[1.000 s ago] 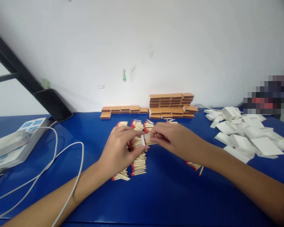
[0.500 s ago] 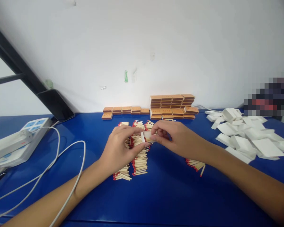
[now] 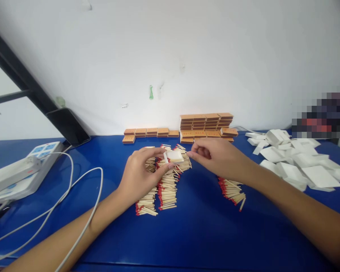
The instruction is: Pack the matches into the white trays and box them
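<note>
My left hand grips a small white matchbox tray by its left end, between thumb and fingers. The tray's open top faces me, and a few pale matchsticks seem to lie along its near side. Just right of the tray is my right hand, its thumb and forefinger pinched together. Whether anything is between those fingertips I cannot make out. Beneath and around the tray, red-headed matches lie in rows on the blue table. Another bunch of matches lies below my right wrist.
Orange matchboxes are stacked against the wall, with a lower row to their left. White paper trays are heaped at right. A power strip and a white cable occupy the left; the cable crosses my left forearm.
My right hand has drawn slightly right, away from the tray. The tray has tipped so its inside shows, and my left hand has shifted a little left.
</note>
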`<action>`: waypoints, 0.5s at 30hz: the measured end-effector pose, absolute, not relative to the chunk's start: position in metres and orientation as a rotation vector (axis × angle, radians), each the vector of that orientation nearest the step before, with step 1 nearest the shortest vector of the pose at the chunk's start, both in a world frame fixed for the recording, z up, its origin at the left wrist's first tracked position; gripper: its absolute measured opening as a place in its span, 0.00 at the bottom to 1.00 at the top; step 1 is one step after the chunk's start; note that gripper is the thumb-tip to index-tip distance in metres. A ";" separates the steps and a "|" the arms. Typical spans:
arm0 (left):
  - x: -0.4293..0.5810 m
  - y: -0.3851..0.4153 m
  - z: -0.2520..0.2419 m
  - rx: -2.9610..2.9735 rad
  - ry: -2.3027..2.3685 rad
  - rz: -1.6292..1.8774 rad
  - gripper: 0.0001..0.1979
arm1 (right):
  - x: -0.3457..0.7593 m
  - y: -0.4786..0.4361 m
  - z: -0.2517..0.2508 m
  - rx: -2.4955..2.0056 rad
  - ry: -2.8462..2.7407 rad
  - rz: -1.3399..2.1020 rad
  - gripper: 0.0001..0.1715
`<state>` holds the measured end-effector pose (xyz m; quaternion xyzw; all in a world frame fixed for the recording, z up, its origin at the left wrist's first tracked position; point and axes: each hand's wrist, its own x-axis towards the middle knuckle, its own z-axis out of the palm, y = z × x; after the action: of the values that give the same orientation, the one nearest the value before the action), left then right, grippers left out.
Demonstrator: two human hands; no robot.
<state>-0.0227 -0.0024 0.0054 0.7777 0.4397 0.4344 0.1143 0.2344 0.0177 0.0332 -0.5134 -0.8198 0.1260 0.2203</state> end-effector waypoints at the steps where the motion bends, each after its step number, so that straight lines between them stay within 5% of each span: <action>1: -0.023 -0.002 0.005 2.274 1.302 1.276 0.17 | 0.236 0.020 0.032 -1.500 -2.295 0.342 0.16; 8: -0.024 0.000 0.004 2.297 1.320 1.268 0.17 | 0.243 0.032 0.012 -1.694 -2.376 0.472 0.20; 15: -0.024 0.000 0.003 2.308 1.306 1.286 0.17 | 0.234 0.025 0.009 -1.524 -2.396 0.370 0.12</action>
<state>-0.0237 -0.0002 0.0030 0.7794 0.4412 0.4342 0.0971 0.2338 0.0250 0.0091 -0.5271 -0.8286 0.1278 0.1385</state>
